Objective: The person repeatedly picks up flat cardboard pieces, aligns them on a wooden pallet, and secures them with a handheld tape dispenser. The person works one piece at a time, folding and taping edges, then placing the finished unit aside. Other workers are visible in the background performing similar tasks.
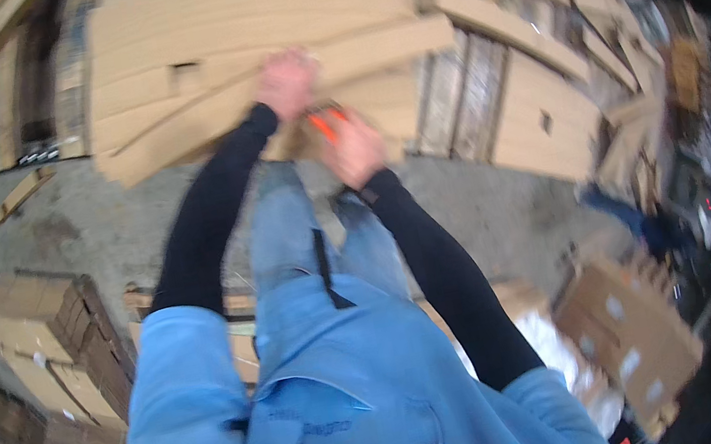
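Observation:
A large brown cardboard box (244, 18) lies before me, with a long cardboard flap (386, 42) raised across its near side. My left hand (288, 83) is closed over the middle of this flap, though its fingers are blurred. Just to the right and nearer to me, my right hand (352, 148) grips an orange cutter (324, 127), apparently a utility knife. It is against the near side of the cardboard, below the flap. Motion blur hides the blade and the exact point of contact.
More flat cardboard (546, 117) and wrapped stacks (475, 91) stand to the right. A cardboard strip (22, 193) lies on the concrete floor (81, 228) at left. Cardboard bundles (50, 323) are stacked behind at left, and a large carton (627, 331) stands behind at right. Someone's blue-clad leg (620, 209) shows at right.

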The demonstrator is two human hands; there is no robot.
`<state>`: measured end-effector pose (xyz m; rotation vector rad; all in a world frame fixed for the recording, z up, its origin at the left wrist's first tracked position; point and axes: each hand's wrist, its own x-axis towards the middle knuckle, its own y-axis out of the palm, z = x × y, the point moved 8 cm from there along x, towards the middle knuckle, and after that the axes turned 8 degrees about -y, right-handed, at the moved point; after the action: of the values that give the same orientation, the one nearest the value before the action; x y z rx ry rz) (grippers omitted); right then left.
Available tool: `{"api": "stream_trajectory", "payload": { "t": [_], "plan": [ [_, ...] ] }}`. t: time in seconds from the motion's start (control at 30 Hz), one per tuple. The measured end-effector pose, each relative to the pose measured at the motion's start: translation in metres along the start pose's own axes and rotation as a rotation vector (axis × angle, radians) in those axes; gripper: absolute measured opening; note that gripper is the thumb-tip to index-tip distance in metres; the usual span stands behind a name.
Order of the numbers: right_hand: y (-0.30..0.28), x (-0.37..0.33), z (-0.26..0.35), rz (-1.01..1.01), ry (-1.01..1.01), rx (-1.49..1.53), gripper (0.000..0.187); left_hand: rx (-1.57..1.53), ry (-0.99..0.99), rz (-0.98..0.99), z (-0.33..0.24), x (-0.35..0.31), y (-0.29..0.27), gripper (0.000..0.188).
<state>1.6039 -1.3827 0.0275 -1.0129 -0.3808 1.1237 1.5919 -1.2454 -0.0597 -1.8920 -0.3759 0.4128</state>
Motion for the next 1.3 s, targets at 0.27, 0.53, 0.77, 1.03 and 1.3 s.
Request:
{"api": "stream_trajectory", "payload": {
  "t": [0.27,0.53,0.77,1.03,1.3],
  "plan": [
    [-0.017,-0.162,-0.129,0.005,0.161,0.08,0.045,0.097,0.158,0.032,-0.002,-0.017,-0.082,0.044],
    [-0.063,-0.291,-0.2,-0.023,0.664,0.067,0.05,0.902,-0.32,-0.264,0.295,-0.035,-0.38,0.038],
    [-0.019,-0.313,-0.252,-0.263,0.619,0.314,0.052,0.993,-0.731,-0.328,0.397,-0.105,-0.447,0.029],
    [-0.024,-0.271,-0.259,-0.629,0.834,0.917,0.025,0.388,-0.127,0.354,0.156,-0.127,-0.034,0.09],
    [-0.03,-0.196,-0.316,-0.852,0.936,1.228,0.025,0.304,-0.087,0.335,0.056,-0.118,0.034,0.082]
  ]
}}
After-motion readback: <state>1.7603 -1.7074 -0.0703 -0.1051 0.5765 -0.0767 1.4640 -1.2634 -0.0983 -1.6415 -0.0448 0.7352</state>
